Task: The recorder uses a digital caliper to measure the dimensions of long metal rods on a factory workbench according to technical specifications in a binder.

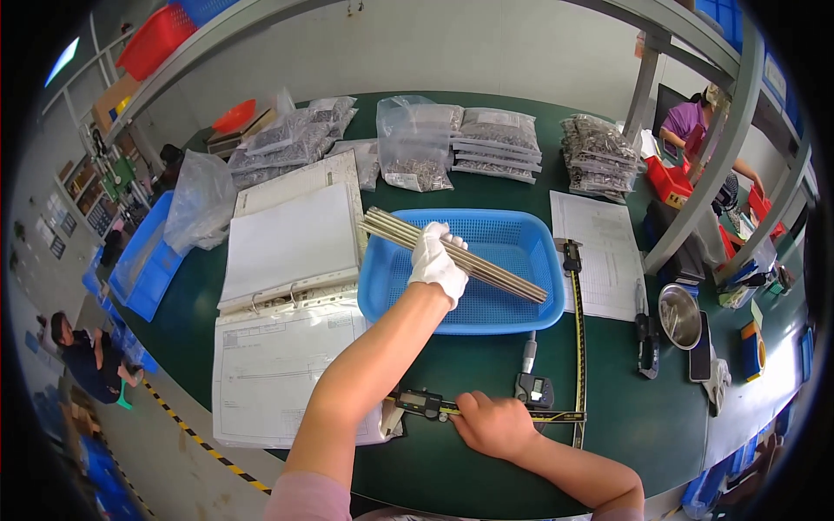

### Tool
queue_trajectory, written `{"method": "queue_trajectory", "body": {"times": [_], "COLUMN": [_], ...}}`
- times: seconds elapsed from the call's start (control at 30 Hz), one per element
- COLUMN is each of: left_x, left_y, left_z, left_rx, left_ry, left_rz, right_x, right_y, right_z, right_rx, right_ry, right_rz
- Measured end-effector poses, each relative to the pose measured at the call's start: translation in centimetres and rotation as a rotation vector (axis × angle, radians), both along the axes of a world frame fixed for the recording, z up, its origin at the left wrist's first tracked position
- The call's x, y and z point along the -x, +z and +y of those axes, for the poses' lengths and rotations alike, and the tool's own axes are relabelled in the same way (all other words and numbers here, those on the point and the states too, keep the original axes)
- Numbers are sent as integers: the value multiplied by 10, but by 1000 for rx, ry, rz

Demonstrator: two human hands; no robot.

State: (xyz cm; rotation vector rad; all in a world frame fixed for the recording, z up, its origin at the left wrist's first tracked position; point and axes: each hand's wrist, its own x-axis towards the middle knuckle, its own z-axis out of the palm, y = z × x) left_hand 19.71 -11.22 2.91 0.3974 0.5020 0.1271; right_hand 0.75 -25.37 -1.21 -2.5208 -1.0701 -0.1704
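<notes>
My left hand (439, 263), in a white glove, is closed around a bundle of thin metal rods (499, 276). The rods slant across a blue plastic basket (373, 306), above its mesh floor. Near the table's front, my bare right hand (495, 424) has its fingers curled on a digital caliper (420, 401) lying crosswise. Just beyond that hand is a digital micrometer (533, 388). A second, long digital caliper (579, 347) lies lengthwise to the right of the basket.
An open ring binder (291, 243) with drawings lies left of the basket. Bags of small metal parts (495, 130) line the back. To the right are a printed sheet (599, 234), a metal bowl (679, 317) and a phone (700, 352). A grey post (712, 165) rises there; a co-worker (691, 122) sits beyond.
</notes>
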Motion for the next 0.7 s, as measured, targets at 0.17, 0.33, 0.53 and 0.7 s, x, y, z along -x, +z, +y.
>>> {"method": "queue_trajectory", "body": {"times": [0.17, 0.33, 0.53, 0.7], "left_x": [-1, -10, 23, 33], "left_y": [-3, -25, -1, -15], "left_z": [-4, -5, 9, 48], "left_rx": [81, -109, -130, -73], "left_ry": [65, -1, -99, -220], "left_rz": [227, 266, 201, 69], "right_x": [0, 1, 1, 1], "right_y": [1, 2, 0, 4], "right_z": [0, 1, 1, 1], "right_rx": [20, 17, 38, 28], "right_ry": [-13, -13, -32, -32], "right_rz": [18, 30, 30, 43]}}
